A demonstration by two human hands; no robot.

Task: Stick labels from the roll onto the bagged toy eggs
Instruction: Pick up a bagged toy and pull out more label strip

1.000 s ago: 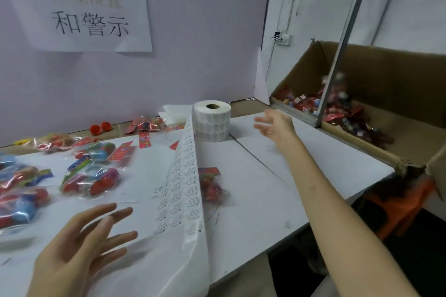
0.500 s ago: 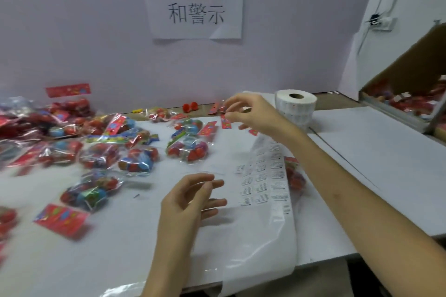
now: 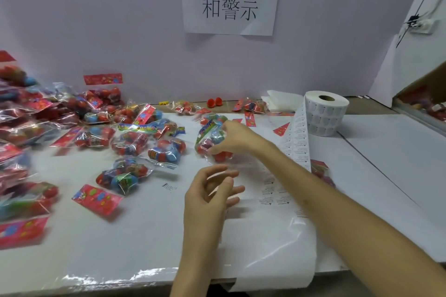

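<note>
Clear plastic bag of red and blue toy eggs sat at the centre of the white counter, just left of the label strip.

Head view: the right hand gripped the bag from the right, fingers curled over the eggs. This was judged a move to bring it to the working area for labelling. The left hand hovered just in front of the bag, fingers loosely spread and pinching nothing that could be made out, and was judged ready to steady the bag. The white roll of printed labels stood on end at the right rear. Its long paper strip was paid out toward the front edge and hung over it, which put labels within reach of both hands. Further bagged eggs lay heaped to the left, presumably awaiting labels.

Limits: blur softened both hands and the left pile. Label print was illegible. Whether a label clung to any fingertip could not be told. A second red bag lay partly hidden under the strip and the right forearm. A brown cardboard box was cut off at the right edge.
</note>
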